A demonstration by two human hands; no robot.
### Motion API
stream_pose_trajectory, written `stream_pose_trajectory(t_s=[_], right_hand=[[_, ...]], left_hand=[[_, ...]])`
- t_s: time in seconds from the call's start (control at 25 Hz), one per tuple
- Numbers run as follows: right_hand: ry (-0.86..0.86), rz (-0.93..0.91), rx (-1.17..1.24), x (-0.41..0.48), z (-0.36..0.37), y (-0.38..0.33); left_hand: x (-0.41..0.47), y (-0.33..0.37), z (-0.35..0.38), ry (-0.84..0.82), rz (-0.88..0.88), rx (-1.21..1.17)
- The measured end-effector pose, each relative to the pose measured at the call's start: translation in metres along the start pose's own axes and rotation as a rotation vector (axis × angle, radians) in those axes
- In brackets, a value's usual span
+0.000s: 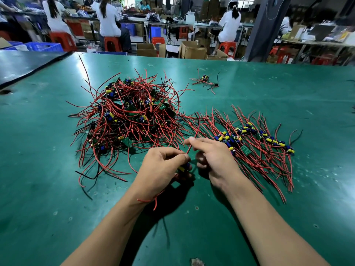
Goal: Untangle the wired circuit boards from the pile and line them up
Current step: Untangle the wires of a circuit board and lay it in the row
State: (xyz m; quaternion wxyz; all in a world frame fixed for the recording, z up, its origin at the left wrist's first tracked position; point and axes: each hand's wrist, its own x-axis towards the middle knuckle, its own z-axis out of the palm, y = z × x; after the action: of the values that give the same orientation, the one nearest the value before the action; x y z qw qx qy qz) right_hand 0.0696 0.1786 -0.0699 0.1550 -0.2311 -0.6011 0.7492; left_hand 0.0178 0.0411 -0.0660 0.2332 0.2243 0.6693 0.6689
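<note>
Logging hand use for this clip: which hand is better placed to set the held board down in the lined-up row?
Probably the right hand: it pinches the board's red wire and lies beside the row. The left hand grips the board on the pile side.

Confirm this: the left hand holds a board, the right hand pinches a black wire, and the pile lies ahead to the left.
One detail is wrong: the wire pinched by the right hand is red, not black, as the head view shows. The rest stands: the left hand holds a board, and the pile lies ahead to the left.
</note>
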Motion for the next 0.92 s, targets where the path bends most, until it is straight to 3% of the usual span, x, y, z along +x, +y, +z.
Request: stream_pose_trajectory(t_s=[0.12, 0.24, 0.4, 0.56, 0.76, 0.92], right_hand=[[0.046, 0.026, 0.152, 0.005, -0.006, -0.004], [0.063, 0.091, 0.368, 0.008, -0.014, -0.011], [-0.012, 0.123, 0.512, 0.007, -0.017, -0.013], [-0.117, 0.108, 0.445, 0.005, -0.016, -0.012], [-0.373, 0.107, 0.155, 0.001, -0.014, -0.002], [-0.401, 0.058, 0.164, 0.003, -0.012, 0.005]], left_hand=[[-0.001, 0.000, 0.002, -0.058, -0.056, -0.065], [-0.002, 0.001, 0.003, -0.083, -0.018, 0.045], [-0.002, 0.002, 0.002, -0.094, -0.038, 0.043], [-0.001, 0.002, 0.001, -0.088, -0.098, -0.039], [-0.001, 0.004, 0.001, -0.098, -0.134, -0.229], [0.000, 0.007, -0.001, -0.116, -0.170, -0.306]])
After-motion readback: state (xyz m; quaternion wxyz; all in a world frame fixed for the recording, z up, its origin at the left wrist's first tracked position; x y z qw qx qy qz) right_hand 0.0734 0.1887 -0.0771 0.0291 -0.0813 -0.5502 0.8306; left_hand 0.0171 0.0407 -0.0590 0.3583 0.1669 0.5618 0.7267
